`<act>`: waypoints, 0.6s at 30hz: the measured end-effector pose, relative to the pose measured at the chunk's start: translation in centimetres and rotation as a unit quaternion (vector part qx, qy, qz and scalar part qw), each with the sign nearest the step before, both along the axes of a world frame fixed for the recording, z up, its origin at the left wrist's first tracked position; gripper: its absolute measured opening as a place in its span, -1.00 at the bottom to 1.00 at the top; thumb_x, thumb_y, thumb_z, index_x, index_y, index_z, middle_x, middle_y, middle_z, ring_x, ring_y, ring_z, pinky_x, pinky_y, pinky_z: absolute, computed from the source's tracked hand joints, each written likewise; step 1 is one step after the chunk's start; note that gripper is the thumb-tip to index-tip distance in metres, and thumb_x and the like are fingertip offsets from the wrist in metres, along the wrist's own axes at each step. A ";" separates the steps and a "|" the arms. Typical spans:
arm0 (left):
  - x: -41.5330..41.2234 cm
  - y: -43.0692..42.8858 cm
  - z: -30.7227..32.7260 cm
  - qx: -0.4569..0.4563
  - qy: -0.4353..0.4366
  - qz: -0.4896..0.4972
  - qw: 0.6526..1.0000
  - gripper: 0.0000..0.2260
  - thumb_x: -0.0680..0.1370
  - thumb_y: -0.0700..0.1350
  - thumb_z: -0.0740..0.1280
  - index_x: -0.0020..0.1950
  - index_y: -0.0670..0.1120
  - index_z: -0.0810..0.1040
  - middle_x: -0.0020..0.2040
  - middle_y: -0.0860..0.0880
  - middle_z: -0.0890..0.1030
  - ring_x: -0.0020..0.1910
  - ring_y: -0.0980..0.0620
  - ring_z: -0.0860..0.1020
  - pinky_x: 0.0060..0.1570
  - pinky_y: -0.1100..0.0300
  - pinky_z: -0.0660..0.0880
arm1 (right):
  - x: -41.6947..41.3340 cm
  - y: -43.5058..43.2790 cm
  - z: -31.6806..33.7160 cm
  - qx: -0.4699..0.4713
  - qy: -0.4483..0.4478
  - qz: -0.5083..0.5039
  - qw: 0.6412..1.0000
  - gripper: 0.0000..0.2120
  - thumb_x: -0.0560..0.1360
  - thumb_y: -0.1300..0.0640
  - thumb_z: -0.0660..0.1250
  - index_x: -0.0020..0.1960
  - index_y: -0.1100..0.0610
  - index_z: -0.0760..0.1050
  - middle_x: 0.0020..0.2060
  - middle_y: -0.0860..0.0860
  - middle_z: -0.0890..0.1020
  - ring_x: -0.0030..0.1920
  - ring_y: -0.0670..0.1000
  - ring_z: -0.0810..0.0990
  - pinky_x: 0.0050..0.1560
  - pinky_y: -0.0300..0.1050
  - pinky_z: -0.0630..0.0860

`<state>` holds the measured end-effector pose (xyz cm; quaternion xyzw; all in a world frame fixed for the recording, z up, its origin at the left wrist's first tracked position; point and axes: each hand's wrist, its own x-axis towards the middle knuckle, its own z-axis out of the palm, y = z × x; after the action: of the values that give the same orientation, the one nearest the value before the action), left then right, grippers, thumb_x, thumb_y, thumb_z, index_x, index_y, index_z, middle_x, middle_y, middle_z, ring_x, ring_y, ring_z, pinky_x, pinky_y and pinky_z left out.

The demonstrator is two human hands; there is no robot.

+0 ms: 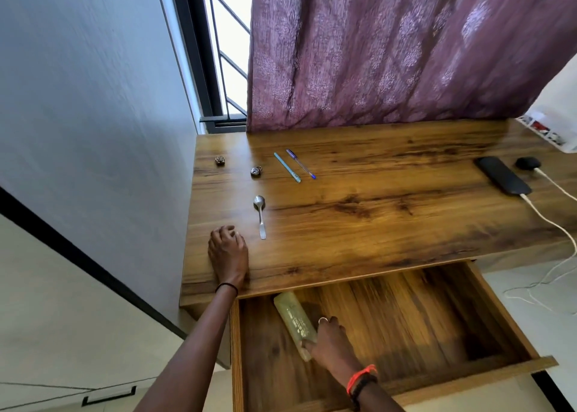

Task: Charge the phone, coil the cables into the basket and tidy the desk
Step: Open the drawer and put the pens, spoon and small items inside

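Observation:
A black phone (502, 175) lies at the desk's right end with a white cable (549, 221) plugged into it; the cable runs off the edge to the floor. My right hand (331, 340) is down in the open drawer (406, 324), gripping the lower end of a pale green bottle (292, 315) that lies on the drawer floor. My left hand (228, 249) rests on the wooden desk (374, 212) near its front left corner, fingers loosely curled, holding nothing. A metal spoon (260, 215) lies just right of it.
Two pens (295, 166) lie at the back of the desk, with a small padlock (256, 171) and a little dark trinket (220, 160) to their left. A black case (527, 163) sits behind the phone. A purple curtain (406, 52) hangs behind.

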<state>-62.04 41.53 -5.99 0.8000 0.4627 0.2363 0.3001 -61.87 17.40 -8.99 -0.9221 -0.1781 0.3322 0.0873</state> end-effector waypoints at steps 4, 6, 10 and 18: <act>1.6 0.8 1.0 0.014 0.038 -0.011 0.999 -0.76 0.60 -0.09 0.16 0.11 -0.21 0.51 0.14 -0.20 0.50 0.16 -0.15 0.43 0.18 -0.02 0.37 | 3.6 -0.1 3.7 0.017 0.072 0.010 0.997 -0.71 0.47 -0.07 0.34 0.03 0.14 0.50 -0.01 0.06 0.60 -0.02 0.04 0.59 -0.10 -0.14 0.45; 2.7 1.3 1.4 -0.019 0.043 -0.017 0.999 -0.73 0.60 -0.02 0.18 0.07 -0.20 0.52 0.11 -0.19 0.53 0.15 -0.16 0.45 0.16 -0.03 0.39 | 6.7 1.0 5.9 0.064 0.115 -0.004 0.991 -0.78 0.48 -0.04 0.36 -0.11 0.13 0.48 -0.27 0.03 0.60 -0.30 -0.02 0.58 -0.27 -0.15 0.47; 4.6 1.2 1.7 -0.086 0.069 -0.025 0.994 -0.66 0.55 0.13 0.23 -0.02 -0.15 0.52 0.07 -0.15 0.55 0.12 -0.14 0.49 0.05 0.01 0.44 | 14.7 5.6 9.3 0.152 0.088 -0.013 0.984 -0.84 0.51 0.08 0.35 -0.17 0.15 0.49 -0.42 0.00 0.58 -0.50 -0.09 0.52 -0.47 -0.26 0.47; 7.2 1.8 1.8 -0.131 0.083 -0.007 0.988 -0.72 0.52 0.08 0.29 -0.01 -0.11 0.60 0.04 -0.10 0.62 0.08 -0.12 0.56 -0.02 0.07 0.50 | 26.1 16.7 9.6 0.255 -0.115 0.004 0.960 -0.80 0.49 0.31 0.22 0.00 0.30 0.60 0.01 0.21 0.65 0.09 0.17 0.59 0.09 -0.04 0.48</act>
<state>-54.84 43.32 -4.16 0.7741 0.5071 0.1040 0.3644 -35.82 34.14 0.57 -0.9007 -0.2692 0.1679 0.2969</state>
